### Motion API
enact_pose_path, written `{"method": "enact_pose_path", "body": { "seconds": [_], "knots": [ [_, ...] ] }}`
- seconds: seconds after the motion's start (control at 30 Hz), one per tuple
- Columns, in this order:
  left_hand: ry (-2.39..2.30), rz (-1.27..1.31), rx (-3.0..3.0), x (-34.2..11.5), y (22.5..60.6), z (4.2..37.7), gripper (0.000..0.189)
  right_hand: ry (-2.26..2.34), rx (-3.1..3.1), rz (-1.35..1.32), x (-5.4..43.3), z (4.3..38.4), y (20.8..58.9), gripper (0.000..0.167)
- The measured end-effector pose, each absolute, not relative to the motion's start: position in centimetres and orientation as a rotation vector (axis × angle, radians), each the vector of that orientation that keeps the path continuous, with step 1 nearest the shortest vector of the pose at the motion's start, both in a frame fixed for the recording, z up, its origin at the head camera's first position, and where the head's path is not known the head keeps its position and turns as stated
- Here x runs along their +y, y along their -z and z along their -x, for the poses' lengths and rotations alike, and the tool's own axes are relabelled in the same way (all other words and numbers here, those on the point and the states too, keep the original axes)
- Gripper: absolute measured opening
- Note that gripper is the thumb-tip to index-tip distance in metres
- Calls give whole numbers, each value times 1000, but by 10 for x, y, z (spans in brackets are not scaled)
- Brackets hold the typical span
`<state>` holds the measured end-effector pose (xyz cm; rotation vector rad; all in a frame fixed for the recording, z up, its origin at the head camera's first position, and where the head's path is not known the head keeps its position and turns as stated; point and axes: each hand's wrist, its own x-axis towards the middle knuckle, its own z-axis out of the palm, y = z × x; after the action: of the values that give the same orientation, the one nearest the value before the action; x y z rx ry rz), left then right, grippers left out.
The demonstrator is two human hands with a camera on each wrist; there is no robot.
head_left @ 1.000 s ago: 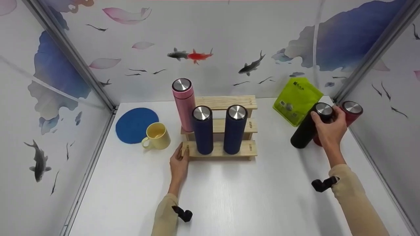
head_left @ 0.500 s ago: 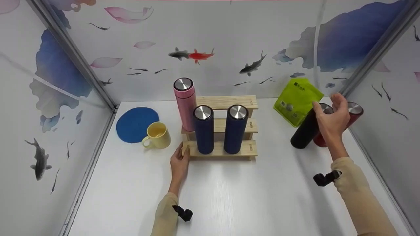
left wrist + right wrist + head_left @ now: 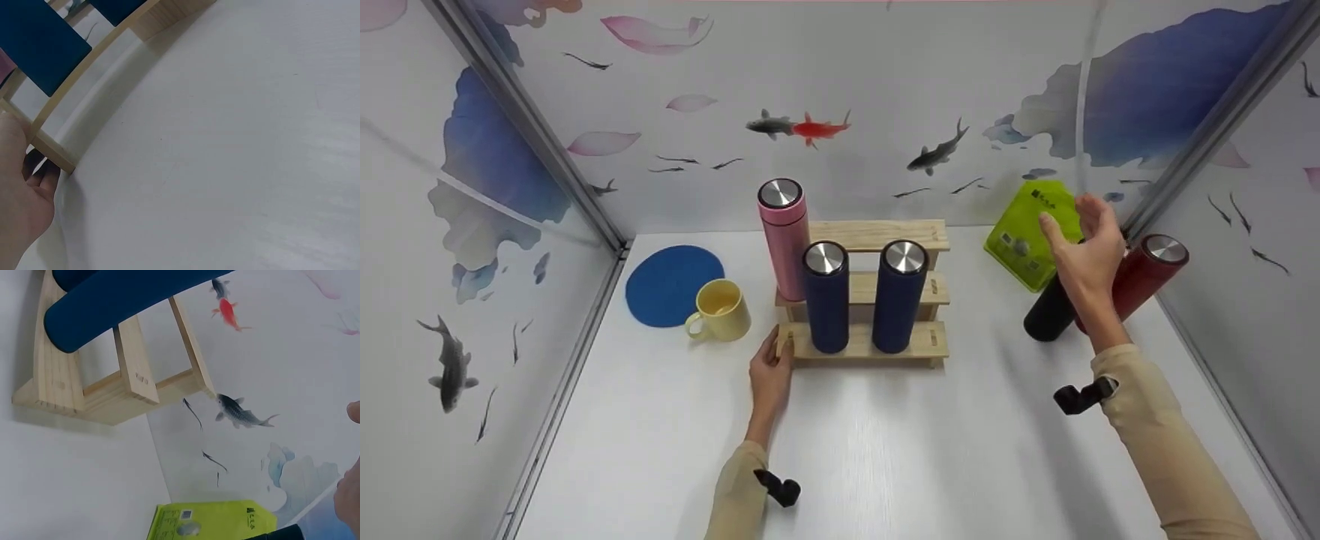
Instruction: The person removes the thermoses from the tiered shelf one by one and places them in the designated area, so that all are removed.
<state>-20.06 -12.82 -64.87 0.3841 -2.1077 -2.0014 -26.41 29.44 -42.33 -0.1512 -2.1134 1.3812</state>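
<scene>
My left hand (image 3: 770,381) grips the left end of a three-step wooden rack (image 3: 860,341), thumb above and fingers behind its side in the left wrist view. Two dark blue thermos bottles (image 3: 827,307) stand upright on the rack's lowest step. A pink thermos bottle (image 3: 787,251) stands at the left of the middle step. Over at the right, my right hand (image 3: 1089,259) is raised with fingers apart, holding nothing. It hides the top of a black thermos bottle (image 3: 1048,315) on the table. Beside that bottle is a red thermos bottle (image 3: 1144,277), partly behind the hand.
A green pouch (image 3: 1027,232) leans at the back right near the wall. On the left lie a round blue mat (image 3: 671,289) and a yellow mug (image 3: 724,311) at the mat's edge. Printed panels enclose the white table (image 3: 885,450).
My right hand has let go of the black thermos bottle's top, risen, and moved to the left. My left hand stays on the rack. The bottles stay in place.
</scene>
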Motion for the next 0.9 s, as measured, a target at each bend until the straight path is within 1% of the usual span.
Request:
{"method": "enact_pose_path", "body": {
  "seconds": [0.17, 0.4, 0.57, 0.9],
  "knots": [
    [2006, -373, -2095, -129, 649, 200, 50, -1443, -2147, 125, 276, 267, 416, 63],
    [1997, -375, -2119, -128, 649, 200, 52, -1497, -2153, -1, 250, 266, 405, 64],
    [1988, -377, -2120, -128, 649, 200, 51, -1509, -2172, -61, 233, 267, 397, 66],
    [2007, -401, -2124, -128, 648, 200, 52, -1563, -2145, -157, 199, 271, 384, 65]
  ]
}}
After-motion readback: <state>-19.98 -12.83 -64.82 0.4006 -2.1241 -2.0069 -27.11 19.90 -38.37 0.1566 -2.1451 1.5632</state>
